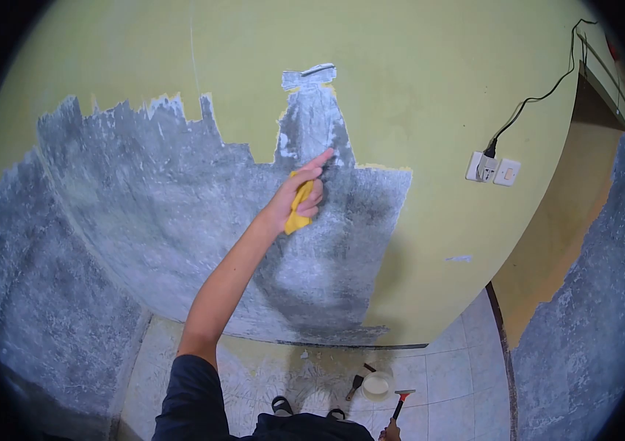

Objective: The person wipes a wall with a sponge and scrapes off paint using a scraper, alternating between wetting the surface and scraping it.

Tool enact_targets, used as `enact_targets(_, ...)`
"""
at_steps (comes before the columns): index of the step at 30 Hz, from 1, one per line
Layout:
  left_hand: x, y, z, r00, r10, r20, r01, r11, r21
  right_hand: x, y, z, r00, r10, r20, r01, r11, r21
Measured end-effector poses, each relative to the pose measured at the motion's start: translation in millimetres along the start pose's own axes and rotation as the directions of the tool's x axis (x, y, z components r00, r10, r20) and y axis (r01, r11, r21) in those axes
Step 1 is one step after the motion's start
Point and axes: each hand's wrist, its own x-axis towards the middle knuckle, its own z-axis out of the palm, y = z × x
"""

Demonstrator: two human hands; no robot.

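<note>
My left hand (300,195) is raised in front of the wall, its index finger stretched out toward a scraped grey patch (318,121). The other fingers are folded round a yellow cloth (299,211). Low in the view, my right hand (391,431) grips a scraper (402,403) with a red and black handle and a wide metal blade. Green paint (430,95) surrounds the bare grey area, and a curled strip of loose material (318,70) clings at the top of the patch.
A white round container (377,386) stands on the tiled floor beside a black putty knife (355,385) and a small dark piece (370,367). A plug with a black cable sits in the wall socket (480,167), next to a switch (507,172). Debris lies near my feet.
</note>
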Motion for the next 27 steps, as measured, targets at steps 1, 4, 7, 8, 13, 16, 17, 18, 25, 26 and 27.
enact_targets(1, -5.6, -3.8, -0.8, 0.992, 0.034, 0.121, 0.006, 0.949, -0.314, -3.6, -2.2, -1.0, 1.000, 0.031, 0.001, -0.031, 0.999, 0.030)
enact_targets(4, -15.4, -18.2, 1.8, 0.968, 0.106, 0.228, 0.035, 0.841, -0.540, -14.1, -6.0, -2.7, 0.997, 0.074, 0.002, -0.074, 0.995, 0.060)
enact_targets(7, -22.9, -24.0, 2.9, 0.956, 0.148, 0.251, 0.032, 0.802, -0.596, -21.5, -5.0, -4.4, 0.995, 0.099, 0.000, -0.099, 0.993, 0.069)
enact_targets(8, -23.7, -24.9, 1.0, 0.964, 0.138, 0.227, 0.026, 0.802, -0.597, -23.5, -4.6, -4.5, 0.995, 0.103, -0.002, -0.102, 0.992, 0.067)
enact_targets(13, -15.3, -7.5, 2.7, 0.968, 0.145, -0.205, -0.120, 0.984, 0.130, -24.9, -7.0, 0.4, 0.992, 0.129, 0.004, -0.129, 0.990, 0.064)
enact_targets(16, 16.7, 6.7, -14.4, 0.738, 0.670, -0.080, -0.030, 0.150, 0.988, -26.1, -8.8, 5.4, 0.989, 0.148, 0.016, -0.149, 0.987, 0.059)
enact_targets(17, 25.8, 8.7, -21.4, 0.757, 0.650, -0.061, 0.067, 0.016, 0.998, -25.6, -9.3, 4.8, 0.988, 0.152, 0.019, -0.153, 0.986, 0.059)
enact_targets(18, 34.5, 9.9, -28.0, 0.777, 0.627, -0.049, 0.158, -0.120, 0.980, -24.5, -10.3, 3.5, 0.987, 0.156, 0.025, -0.157, 0.986, 0.055)
enact_targets(25, 10.1, -71.9, -54.2, 0.895, 0.383, -0.229, 0.356, -0.302, 0.884, -18.0, 6.8, -5.6, 0.984, 0.167, 0.068, -0.170, 0.984, 0.050)
enact_targets(26, -5.2, -93.4, -63.9, 0.911, 0.323, -0.258, 0.357, -0.301, 0.884, -15.9, 9.1, -6.8, 0.983, 0.167, 0.074, -0.171, 0.984, 0.053)
enact_targets(27, -26.6, -123.5, -78.9, 0.932, 0.254, -0.259, 0.334, -0.323, 0.886, -13.3, 12.6, -5.1, 0.982, 0.169, 0.081, -0.173, 0.983, 0.055)
